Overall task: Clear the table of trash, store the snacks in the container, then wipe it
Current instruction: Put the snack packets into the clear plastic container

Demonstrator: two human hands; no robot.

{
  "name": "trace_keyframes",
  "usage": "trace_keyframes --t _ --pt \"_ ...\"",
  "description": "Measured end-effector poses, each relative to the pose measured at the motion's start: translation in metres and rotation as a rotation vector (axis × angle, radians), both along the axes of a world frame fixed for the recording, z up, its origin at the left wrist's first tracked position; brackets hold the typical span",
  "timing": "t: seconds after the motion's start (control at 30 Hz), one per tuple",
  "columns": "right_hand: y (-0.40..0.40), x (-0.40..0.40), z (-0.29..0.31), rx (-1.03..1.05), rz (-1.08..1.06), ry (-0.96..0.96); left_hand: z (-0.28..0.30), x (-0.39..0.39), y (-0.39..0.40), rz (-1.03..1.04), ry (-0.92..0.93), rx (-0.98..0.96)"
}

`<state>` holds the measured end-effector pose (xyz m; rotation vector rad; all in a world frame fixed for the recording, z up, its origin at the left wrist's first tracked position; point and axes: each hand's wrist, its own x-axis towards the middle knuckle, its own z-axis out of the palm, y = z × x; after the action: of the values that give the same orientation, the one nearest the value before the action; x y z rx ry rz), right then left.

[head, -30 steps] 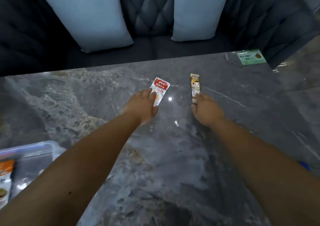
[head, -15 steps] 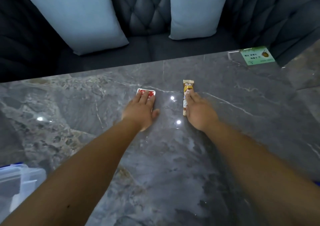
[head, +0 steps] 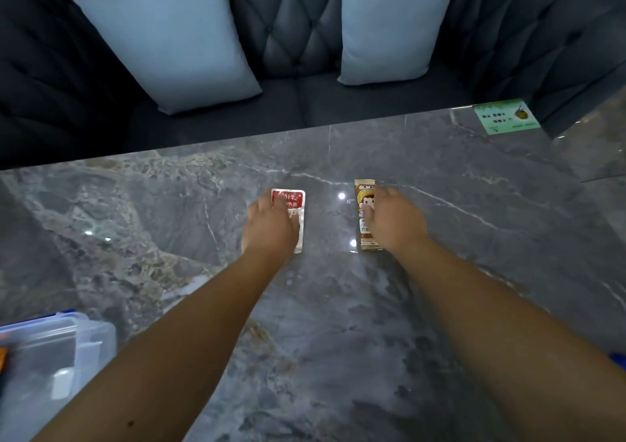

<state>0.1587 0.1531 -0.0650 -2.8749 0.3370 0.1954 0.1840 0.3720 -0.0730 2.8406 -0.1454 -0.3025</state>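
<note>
Two snack packets lie flat on the grey marble table point(head: 474, 272), and I have a hand on each. The red-and-white snack packet point(head: 291, 201) sits under my left hand point(head: 269, 228), whose fingers are spread flat over its near-left part, pressing down rather than closed around it; its far edge and right side show past my fingertips. The brown snack stick point(head: 366, 204), a narrow wrapper with a cartoon face, lies lengthwise just to the right of that, across a small gap with two light reflections in it. My right hand point(head: 394, 223) rests on its right edge, fingers curled loosely over the wrapper's middle; I cannot tell whether they pinch it or only touch. Both packets rest on the tabletop, neither lifted. Near my left forearm, at the table's near-left corner, stands the clear plastic container point(head: 67, 346) with a blue rim, something orange showing at its left edge. Well beyond my right hand, at the far-right corner, lies a green card point(head: 504, 116). Past the table's far edge I see a dark tufted sofa point(head: 288, 35) with two pale blue cushions point(head: 169, 42).
</note>
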Motion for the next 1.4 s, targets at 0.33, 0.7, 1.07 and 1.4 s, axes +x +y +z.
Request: trace_keyframes --t 0.33,0.7,1.07,1.4 --pt "0.01 0.019 0.002 0.27 -0.278 0.185 0.001 0.018 0.011 0.28 0.202 -0.164" --pt "0.02 0.008 0.029 0.801 -0.502 0.234 0.022 0.003 0.034 0.306 0.243 -0.446" --pt "0.144 -0.055 0.089 0.939 -0.323 0.221 0.105 -0.08 0.157 0.434 0.208 -0.792" --pt "0.313 -0.117 0.118 1.018 -0.18 0.276 0.114 -0.17 0.339 0.553 0.249 -0.811"
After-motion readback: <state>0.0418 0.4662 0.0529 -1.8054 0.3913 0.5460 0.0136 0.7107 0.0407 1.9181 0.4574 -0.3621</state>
